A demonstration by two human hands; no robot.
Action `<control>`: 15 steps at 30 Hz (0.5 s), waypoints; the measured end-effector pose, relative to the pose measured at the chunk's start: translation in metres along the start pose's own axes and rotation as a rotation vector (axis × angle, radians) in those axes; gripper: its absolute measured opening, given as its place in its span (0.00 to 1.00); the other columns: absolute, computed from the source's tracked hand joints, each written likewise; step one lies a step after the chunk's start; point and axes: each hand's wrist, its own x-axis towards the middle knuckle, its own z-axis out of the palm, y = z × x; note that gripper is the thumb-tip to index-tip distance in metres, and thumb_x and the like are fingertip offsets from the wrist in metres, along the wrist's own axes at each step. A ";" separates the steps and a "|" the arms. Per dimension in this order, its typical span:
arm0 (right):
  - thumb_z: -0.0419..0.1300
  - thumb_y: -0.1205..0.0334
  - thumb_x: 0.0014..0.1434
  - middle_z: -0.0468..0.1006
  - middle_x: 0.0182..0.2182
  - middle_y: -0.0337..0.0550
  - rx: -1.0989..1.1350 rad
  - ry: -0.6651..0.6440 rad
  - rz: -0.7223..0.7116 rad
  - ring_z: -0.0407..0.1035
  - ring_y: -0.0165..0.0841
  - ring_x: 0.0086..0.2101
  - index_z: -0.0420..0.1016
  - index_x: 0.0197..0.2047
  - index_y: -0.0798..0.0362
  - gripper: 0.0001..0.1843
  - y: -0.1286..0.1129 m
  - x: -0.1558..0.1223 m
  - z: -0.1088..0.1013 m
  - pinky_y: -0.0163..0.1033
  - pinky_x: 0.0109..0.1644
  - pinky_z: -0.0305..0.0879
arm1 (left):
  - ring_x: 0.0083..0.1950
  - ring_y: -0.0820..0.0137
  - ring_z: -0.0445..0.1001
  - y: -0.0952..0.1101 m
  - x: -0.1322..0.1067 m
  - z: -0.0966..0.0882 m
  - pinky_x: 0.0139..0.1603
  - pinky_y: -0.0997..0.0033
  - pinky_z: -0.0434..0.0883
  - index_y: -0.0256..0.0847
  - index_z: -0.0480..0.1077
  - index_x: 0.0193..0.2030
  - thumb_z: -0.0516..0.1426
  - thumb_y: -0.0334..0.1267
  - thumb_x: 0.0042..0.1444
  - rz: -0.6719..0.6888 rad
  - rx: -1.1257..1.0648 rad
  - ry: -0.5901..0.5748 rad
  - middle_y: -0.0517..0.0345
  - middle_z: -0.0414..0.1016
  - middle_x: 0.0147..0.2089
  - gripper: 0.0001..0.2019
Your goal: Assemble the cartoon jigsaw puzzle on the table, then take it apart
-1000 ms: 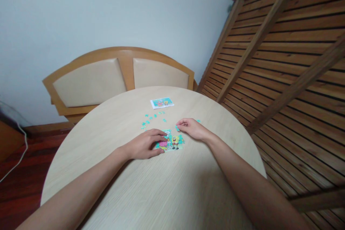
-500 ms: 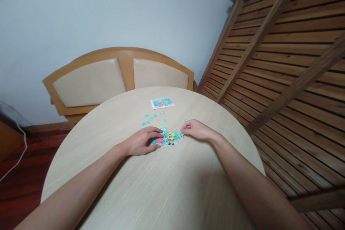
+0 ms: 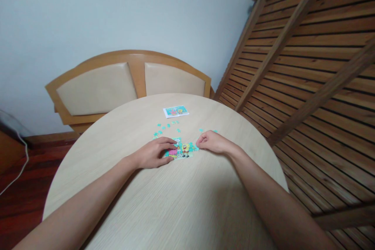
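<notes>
A small, partly joined cartoon jigsaw puzzle point(image 3: 183, 150) in turquoise, pink and yellow lies on the round pale wooden table point(image 3: 164, 199). My left hand point(image 3: 154, 153) rests flat on the puzzle's left side, fingers stretched over it. My right hand point(image 3: 213, 141) is at the puzzle's right edge, fingers curled in a pinch on a small turquoise puzzle piece point(image 3: 197, 147). Several loose turquoise pieces point(image 3: 164, 129) lie scattered just beyond the puzzle. A small reference picture card point(image 3: 175, 111) lies farther back.
A wooden bench back with two beige cushions point(image 3: 129, 82) stands behind the table against a pale blue wall. A slatted wooden frame point(image 3: 307, 66) leans at the right. A white cable point(image 3: 17, 172) runs over the dark red floor at the left.
The puzzle and my left hand have slid away from me and a little left. My right hand went from beside the puzzle's top right to its right edge, closed into a pinch.
</notes>
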 end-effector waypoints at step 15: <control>0.62 0.66 0.45 0.74 0.17 0.36 -0.188 0.154 0.051 0.66 0.29 0.23 0.81 0.24 0.56 0.06 -0.004 0.000 0.009 0.32 0.25 0.53 | 0.61 0.59 0.72 0.002 0.001 -0.001 0.64 0.57 0.70 0.42 0.73 0.56 0.59 0.40 0.62 -0.008 0.002 -0.006 0.46 0.72 0.60 0.16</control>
